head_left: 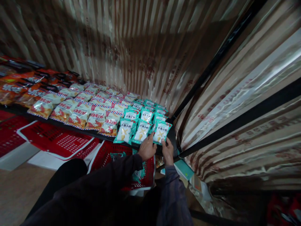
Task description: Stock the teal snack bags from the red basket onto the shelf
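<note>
A teal-and-white snack bag [161, 131] stands at the right front end of a black shelf [174, 135]. My right hand [167, 151] grips its lower right side, thumb on the front face and fingers around the edge. At its lower left edge is my left hand [147, 147], index finger extended and thumb close to the bag's corner; the two hands hold the bag from both sides. Matching teal bags, such as a front one [142, 131], stand in rows just left and behind. The fingers' undersides are hidden.
White-and-red snack bags [77, 114] and orange bags [35, 91] line the shelf leftward. A red basket [150, 174] with teal bags sits below, near another red basket [68, 144]. Black poles [202, 83] and striped sheeting [141, 47] enclose the back and right.
</note>
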A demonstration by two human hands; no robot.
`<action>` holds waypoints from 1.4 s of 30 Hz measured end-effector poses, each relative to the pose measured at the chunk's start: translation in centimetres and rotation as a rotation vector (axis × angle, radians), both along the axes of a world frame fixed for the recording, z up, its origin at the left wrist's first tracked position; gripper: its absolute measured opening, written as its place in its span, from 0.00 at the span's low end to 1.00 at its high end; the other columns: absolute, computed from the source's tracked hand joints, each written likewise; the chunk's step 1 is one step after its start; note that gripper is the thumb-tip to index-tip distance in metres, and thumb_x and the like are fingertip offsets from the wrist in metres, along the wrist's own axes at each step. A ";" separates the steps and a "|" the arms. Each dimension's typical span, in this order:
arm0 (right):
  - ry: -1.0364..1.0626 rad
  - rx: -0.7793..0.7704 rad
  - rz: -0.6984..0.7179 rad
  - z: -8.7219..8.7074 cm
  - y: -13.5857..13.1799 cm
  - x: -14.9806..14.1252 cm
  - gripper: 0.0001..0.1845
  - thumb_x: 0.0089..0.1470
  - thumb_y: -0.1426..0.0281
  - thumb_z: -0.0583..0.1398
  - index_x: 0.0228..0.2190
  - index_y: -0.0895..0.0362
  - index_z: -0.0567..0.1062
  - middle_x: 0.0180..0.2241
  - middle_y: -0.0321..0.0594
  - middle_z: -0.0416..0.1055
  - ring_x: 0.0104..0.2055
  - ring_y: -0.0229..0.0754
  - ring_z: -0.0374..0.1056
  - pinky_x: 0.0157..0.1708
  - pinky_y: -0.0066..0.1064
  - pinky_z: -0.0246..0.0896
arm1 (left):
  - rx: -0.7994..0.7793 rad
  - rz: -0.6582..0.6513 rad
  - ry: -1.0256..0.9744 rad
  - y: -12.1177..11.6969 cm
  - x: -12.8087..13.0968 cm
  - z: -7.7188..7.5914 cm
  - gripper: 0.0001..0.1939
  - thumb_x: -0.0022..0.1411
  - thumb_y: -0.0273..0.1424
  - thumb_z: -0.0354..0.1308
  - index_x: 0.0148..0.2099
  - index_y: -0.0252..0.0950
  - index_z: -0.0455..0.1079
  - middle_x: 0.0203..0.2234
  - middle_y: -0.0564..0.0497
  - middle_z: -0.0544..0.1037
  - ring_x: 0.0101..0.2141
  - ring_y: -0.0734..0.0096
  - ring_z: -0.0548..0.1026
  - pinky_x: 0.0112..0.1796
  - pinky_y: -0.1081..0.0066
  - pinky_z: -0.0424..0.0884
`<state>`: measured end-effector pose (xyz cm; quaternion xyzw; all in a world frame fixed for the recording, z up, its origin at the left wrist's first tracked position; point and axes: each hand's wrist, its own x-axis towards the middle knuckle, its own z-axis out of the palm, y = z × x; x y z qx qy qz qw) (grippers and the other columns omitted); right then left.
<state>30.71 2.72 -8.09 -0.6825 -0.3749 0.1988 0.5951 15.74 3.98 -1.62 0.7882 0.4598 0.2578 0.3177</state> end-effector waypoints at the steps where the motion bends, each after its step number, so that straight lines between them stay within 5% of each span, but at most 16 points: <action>1: -0.030 -0.003 0.002 0.0 0.1 0.0 0.28 0.47 0.55 0.59 0.45 0.60 0.77 0.48 0.48 0.75 0.49 0.49 0.69 0.53 0.41 0.61 | 0.018 -0.007 0.003 0.0 0.1 -0.3 0.33 0.59 0.26 0.50 0.67 0.28 0.51 0.59 0.35 0.66 0.58 0.56 0.66 0.59 0.58 0.61; 11: -0.152 -0.051 -0.002 0.0 0.7 0.4 0.27 0.49 0.55 0.57 0.45 0.59 0.77 0.48 0.48 0.75 0.49 0.49 0.69 0.53 0.41 0.61 | 0.148 -0.041 -0.036 0.5 1.0 -2.8 0.36 0.57 0.29 0.50 0.66 0.21 0.49 0.61 0.29 0.61 0.61 0.50 0.61 0.60 0.53 0.60; 32: -0.024 -0.005 0.003 1.2 0.7 -0.3 0.39 0.49 0.54 0.59 0.60 0.59 0.63 0.59 0.50 0.65 0.59 0.50 0.63 0.59 0.43 0.56 | 0.307 -0.039 0.016 -0.2 0.8 -3.7 0.34 0.59 0.26 0.48 0.66 0.18 0.49 0.63 0.24 0.56 0.63 0.45 0.58 0.58 0.49 0.61; 42: -0.094 -0.025 0.037 1.2 1.2 -0.5 0.35 0.52 0.52 0.57 0.57 0.56 0.67 0.53 0.46 0.72 0.52 0.47 0.69 0.53 0.39 0.62 | 0.248 -0.073 0.003 -0.5 1.3 -3.5 0.36 0.57 0.24 0.49 0.67 0.20 0.47 0.64 0.25 0.53 0.65 0.45 0.54 0.59 0.49 0.60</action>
